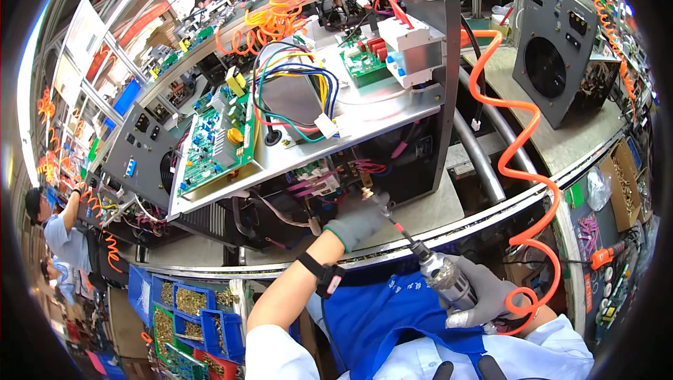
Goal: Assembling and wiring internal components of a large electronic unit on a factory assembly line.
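Note:
My right hand [480, 292], in a grey glove, is wrapped round a pneumatic screwdriver [446, 278] with a silver body. Its long thin bit points up and left toward the lower part of an open electrical unit. Beside the bit's tip is my left hand [356, 227], also gloved in grey; motion smears its fingers, so what they hold cannot be made out. Above both hands, the unit's metal shelf [364, 117] carries a green circuit board [217, 138] and a bundle of coloured wires [298, 71]. Cables and purple-sleeved leads [312, 184] show below the shelf.
An orange coiled air hose [515, 148] loops down on the right to the screwdriver. Another dark unit with a round fan grille [547, 68] stands far right. Blue bins [189, 301] of small brass-coloured parts sit lower left. Metal rollers [477, 159] lie right of the unit. A co-worker [66, 229] is at far left.

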